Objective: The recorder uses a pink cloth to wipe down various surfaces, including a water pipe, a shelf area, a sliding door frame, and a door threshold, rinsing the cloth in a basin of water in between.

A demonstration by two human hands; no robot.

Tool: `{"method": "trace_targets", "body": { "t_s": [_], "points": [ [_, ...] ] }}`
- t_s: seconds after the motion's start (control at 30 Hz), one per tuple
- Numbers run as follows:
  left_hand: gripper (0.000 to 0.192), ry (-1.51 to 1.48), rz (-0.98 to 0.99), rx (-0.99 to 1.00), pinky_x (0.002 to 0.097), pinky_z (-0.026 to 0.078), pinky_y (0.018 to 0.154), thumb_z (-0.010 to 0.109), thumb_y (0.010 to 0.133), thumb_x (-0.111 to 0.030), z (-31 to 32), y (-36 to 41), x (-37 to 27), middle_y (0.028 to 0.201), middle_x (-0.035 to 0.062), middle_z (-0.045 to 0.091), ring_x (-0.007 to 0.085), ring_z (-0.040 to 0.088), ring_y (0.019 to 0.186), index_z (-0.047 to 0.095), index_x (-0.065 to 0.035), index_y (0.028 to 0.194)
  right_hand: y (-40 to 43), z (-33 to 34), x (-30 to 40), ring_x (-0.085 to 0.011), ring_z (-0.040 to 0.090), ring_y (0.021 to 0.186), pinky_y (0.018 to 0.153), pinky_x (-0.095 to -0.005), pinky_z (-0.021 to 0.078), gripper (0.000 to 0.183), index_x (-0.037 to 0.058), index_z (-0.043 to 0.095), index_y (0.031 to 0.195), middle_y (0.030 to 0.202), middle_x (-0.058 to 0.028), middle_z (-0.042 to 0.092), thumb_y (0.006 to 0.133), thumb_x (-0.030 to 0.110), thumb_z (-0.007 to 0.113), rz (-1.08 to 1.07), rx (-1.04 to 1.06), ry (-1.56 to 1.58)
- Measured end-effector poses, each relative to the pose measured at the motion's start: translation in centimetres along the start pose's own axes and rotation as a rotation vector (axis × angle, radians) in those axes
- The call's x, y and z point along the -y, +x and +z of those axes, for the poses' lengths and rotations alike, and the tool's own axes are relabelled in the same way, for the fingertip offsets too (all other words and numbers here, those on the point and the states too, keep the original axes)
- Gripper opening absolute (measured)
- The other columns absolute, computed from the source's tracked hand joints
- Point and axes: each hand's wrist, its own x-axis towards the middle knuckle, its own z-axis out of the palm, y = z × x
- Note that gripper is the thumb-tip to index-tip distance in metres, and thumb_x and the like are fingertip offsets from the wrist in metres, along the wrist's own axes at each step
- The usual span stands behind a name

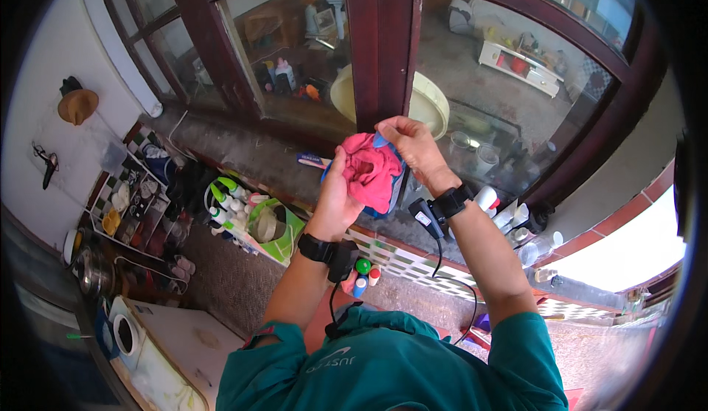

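Note:
My left hand (338,201) holds a crumpled pink cloth (371,170) from its left side, above a window ledge. Pinched between the thumb and fingers of my right hand (409,143) is a small blue piece (380,139) at the cloth's upper edge; whether it is part of the cloth cannot be told. A blue item, mostly hidden, shows behind and below the cloth. A toothpaste-like box (310,160) with writing lies on the ledge, left of the cloth. Each wrist wears a black strap with a cabled device.
The stone ledge (249,154) runs below dark red window frames (381,40). Spray bottles (224,198) and a green-and-white box (287,239) stand lower left. Several white bottles (517,217) stand right of my right forearm. A shoe rack (135,206) is at the far left.

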Motion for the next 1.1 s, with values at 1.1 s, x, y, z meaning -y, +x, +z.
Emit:
{"method": "trace_targets", "body": {
  "t_s": [1.1],
  "points": [
    [0.018,1.516,0.710,-0.736,0.0310,0.047,0.077,0.068,0.087,-0.020,1.4,-30.1,16.3,0.094,0.0063,0.060,0.0168,0.057,0.088,0.057,-0.0081,0.094,-28.9,9.0,-18.6,-0.0242,0.054,0.117,0.100,-0.0402,0.0428,0.051,0.0137,0.046,0.135,0.128,-0.0128,0.056,0.100,0.049,0.036,0.368,0.871,1.423]
  ]
}}
